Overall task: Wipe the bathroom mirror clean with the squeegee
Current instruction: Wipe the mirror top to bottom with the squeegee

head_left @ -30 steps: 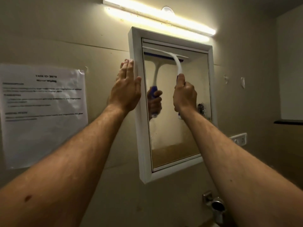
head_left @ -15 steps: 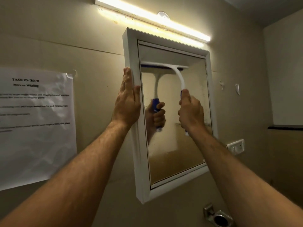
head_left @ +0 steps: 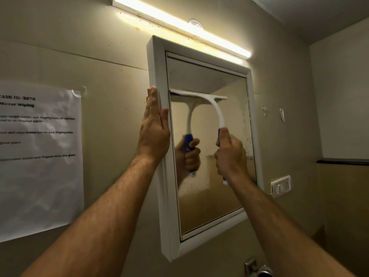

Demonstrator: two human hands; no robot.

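The right hand point(head_left: 230, 154) grips the blue handle of the squeegee point(head_left: 217, 112), with all fingers curled around it and the thumb on top. The white neck of the tool rises in a curve from the fist to the blade, which lies flat against the glass of the mirror point(head_left: 229, 196) in its upper part (the reflection shows the same hand and handle). The left hand point(head_left: 153, 130) is flat, with straight fingers held together, and presses on the left side of the white frame point(head_left: 169, 226). Farther away, a printed sheet point(head_left: 40, 156) hangs on the wall, and a light bar point(head_left: 179, 25) shines above the mirror.
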